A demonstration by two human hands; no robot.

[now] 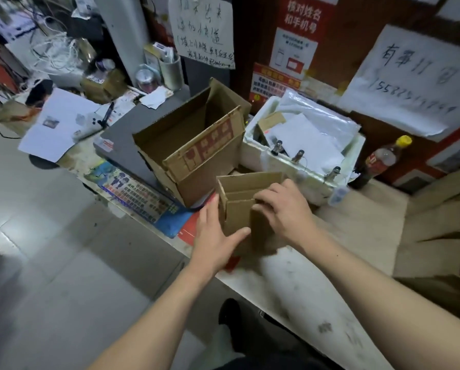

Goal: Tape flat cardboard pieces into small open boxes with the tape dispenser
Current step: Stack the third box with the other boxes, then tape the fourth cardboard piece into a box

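both hands are folding the small box (239, 206) at frame centre, left hand (215, 236) flat against its side, right hand (282, 209) pinching a flap, so next it probably needs tape, no dispenser in sight.

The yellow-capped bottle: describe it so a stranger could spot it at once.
Start at the white foam box stuffed with white mailers at the back of the worn countertop. Just right of it, against the red wall, stands the clear plastic bottle with a yellow cap. It is the only bottle there, with dark liquid and a red label.
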